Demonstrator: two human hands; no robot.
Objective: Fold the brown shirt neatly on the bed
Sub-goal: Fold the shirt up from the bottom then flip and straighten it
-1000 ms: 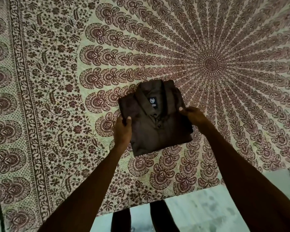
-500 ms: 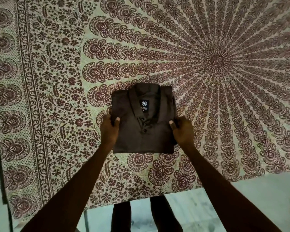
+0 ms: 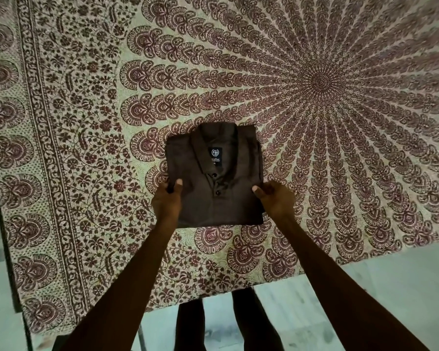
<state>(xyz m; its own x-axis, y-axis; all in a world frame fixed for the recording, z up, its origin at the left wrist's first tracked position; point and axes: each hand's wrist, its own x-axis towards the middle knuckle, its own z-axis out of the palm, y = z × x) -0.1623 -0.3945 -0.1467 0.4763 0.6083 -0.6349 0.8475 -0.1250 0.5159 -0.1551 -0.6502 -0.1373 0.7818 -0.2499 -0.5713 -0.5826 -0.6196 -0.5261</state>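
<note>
The brown shirt (image 3: 213,178) lies folded into a compact square on the bed, collar and black neck label facing up, two dark buttons showing below the collar. My left hand (image 3: 166,198) grips its left edge, thumb on top and fingers under the fabric. On the other side my right hand (image 3: 274,201) holds the right edge the same way. Both edges sit squarely, parallel to the bed's near side.
The bed is covered by a cream and maroon patterned spread (image 3: 86,122) with a round mandala centre (image 3: 321,82) at the upper right. Its near edge runs below the shirt. Pale floor (image 3: 390,279) and my two legs (image 3: 238,323) show beneath.
The shirt was tilted and has been turned square to the bed's edge. Both hands stayed on its side edges and shifted slightly left with it.
</note>
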